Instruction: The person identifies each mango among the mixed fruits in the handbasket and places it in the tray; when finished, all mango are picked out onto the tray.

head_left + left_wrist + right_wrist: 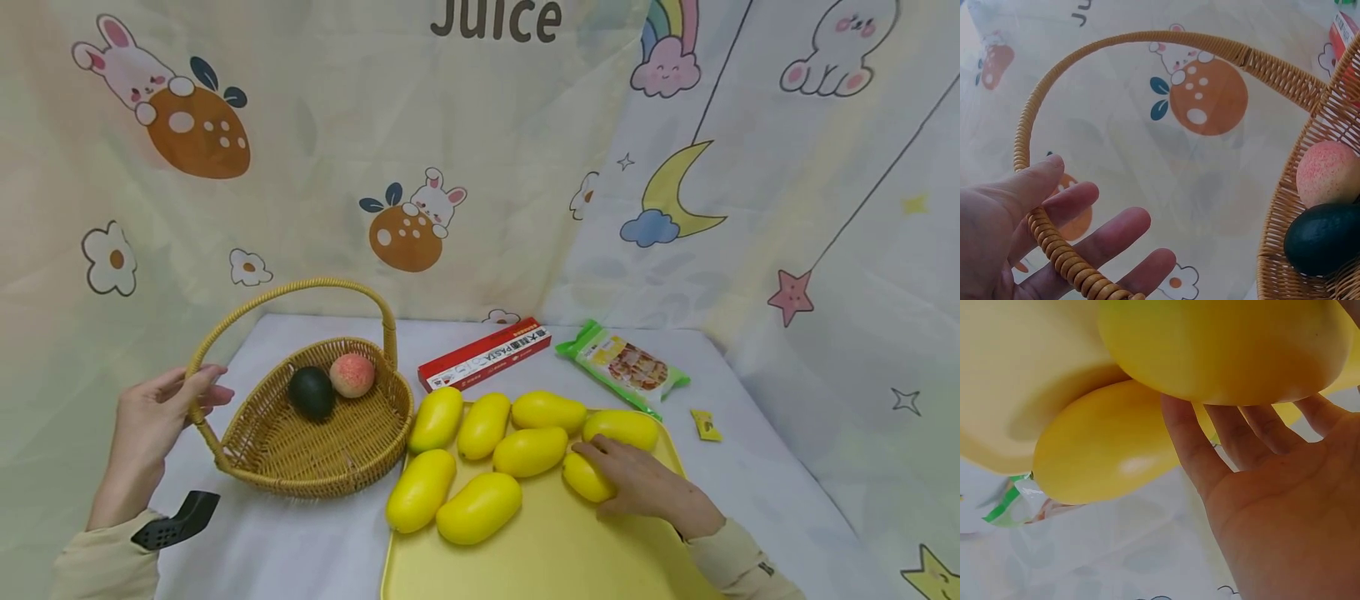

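Note:
At the left, my left hand (pixel 161 408) holds the handle (pixel 292 287) of a wicker basket (pixel 322 454), thumb on one side and fingers on the other; the left wrist view shows the handle (pixel 1054 244) crossing between them. Inside the basket lie a peach (pixel 352 375) and a dark green, avocado-like fruit (pixel 311 393). On the right, my right hand (pixel 648 483) grips a yellow mango (pixel 585 477) on a yellow tray (pixel 570 554), its fingers (pixel 1194 444) reaching around the mango's far side. Another mango (pixel 1104 447) lies just beyond those fingers.
Several more mangoes (pixel 480 508) fill the tray's back and left parts, close beside the basket. Behind the tray lie a red and white pasta box (pixel 483 354) and a green-edged food packet (pixel 630 362). A small yellow packet (pixel 706 425) lies to the right. Printed cloth hangs behind.

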`<state>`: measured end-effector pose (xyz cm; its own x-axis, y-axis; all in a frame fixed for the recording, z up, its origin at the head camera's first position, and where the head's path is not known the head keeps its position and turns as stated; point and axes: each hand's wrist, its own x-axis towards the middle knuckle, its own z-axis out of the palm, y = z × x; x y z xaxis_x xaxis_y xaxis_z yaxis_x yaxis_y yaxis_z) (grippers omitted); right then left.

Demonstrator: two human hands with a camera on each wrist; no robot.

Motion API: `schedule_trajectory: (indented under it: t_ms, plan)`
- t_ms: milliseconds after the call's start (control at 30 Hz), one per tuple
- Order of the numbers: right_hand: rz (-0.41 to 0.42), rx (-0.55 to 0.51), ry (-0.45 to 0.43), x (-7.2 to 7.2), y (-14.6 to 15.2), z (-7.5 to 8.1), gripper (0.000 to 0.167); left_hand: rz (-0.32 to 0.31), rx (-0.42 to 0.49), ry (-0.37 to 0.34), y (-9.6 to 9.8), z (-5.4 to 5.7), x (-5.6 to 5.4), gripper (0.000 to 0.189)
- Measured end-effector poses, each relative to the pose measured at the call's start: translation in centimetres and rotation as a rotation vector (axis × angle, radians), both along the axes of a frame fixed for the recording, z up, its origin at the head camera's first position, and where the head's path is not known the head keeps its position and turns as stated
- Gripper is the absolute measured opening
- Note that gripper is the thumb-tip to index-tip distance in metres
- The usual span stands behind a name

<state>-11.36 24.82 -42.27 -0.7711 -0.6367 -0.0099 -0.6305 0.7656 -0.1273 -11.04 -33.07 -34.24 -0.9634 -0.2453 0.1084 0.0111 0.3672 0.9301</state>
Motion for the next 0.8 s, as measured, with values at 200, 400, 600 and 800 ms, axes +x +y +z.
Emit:
schedule_trajectory:
  t_ms: [200, 400, 600, 800]
  plan:
    - [0.004, -0.015, 0.018, 0.0, 0.0, 0.3, 0.078, 0.029, 0.015, 0.008, 0.3, 0.0, -0.2, 0.025]
    - [0.036, -0.047, 0.053, -0.1, -0.1, 0.6, 0.071, 0.202, 0.082, 0.037, 1.4, 0.3, -0.2, 0.021]
    - [0.008, -0.063, 0.056, -0.2, -0.4, 0.9, 0.060, 0.493, -0.041, 0.372, 3.6, 0.9, 0.5, 0.026]
    - [-0.034, -0.074, 0.049, -0.5, -1.0, 1.6, 0.055, 0.530, -0.141, 0.800, 6.4, 1.2, 1.1, 0.016]
